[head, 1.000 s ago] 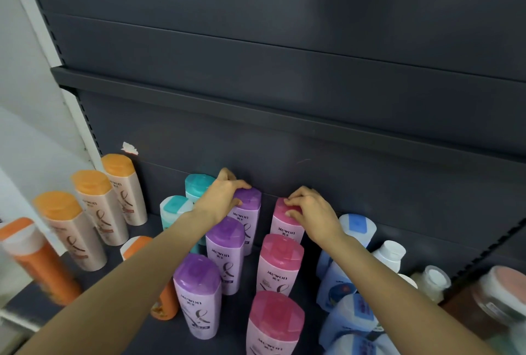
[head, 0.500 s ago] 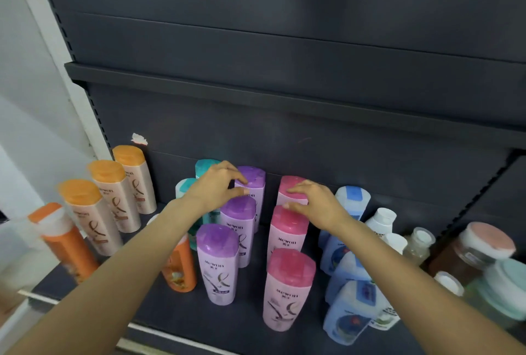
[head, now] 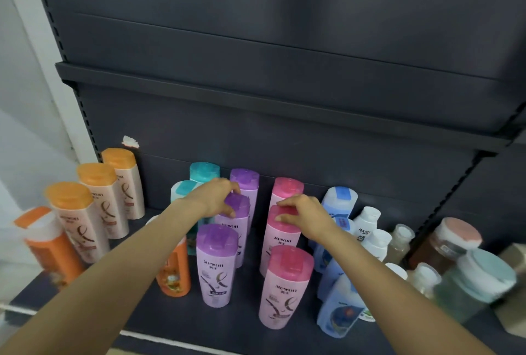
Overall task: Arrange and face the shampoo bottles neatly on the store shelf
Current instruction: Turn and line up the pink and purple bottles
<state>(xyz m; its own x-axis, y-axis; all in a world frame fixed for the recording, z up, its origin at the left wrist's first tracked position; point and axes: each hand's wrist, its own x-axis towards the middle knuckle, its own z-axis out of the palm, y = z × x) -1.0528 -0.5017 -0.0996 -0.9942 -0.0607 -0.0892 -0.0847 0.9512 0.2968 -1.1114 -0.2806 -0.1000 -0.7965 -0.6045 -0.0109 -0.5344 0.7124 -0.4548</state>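
Two rows of shampoo bottles stand on the dark shelf (head: pixel 244 334), running front to back. The left row has purple caps, the right row pink caps. My left hand (head: pixel 216 198) grips the cap of the middle purple bottle (head: pixel 237 222) with curled fingers. My right hand (head: pixel 306 216) holds the cap of the middle pink bottle (head: pixel 280 236). In front stand a purple bottle (head: pixel 217 265) and a pink bottle (head: pixel 286 287), both with labels facing me. Behind are the rear purple bottle (head: pixel 246 184) and the rear pink bottle (head: pixel 286 189).
Teal-capped bottles (head: pixel 203 172) stand behind my left hand. Orange-capped beige bottles (head: pixel 96 201) line the left side, with orange bottles (head: pixel 173 272) nearer the front. Blue bottles (head: pixel 340 306), small white bottles (head: pixel 370 221) and jars (head: pixel 455 240) crowd the right. An upper shelf (head: pixel 256 98) overhangs.
Both hands came forward from the rear purple and pink bottles to the middle ones. The view also pulled back and lifted, showing more of the shelf front.
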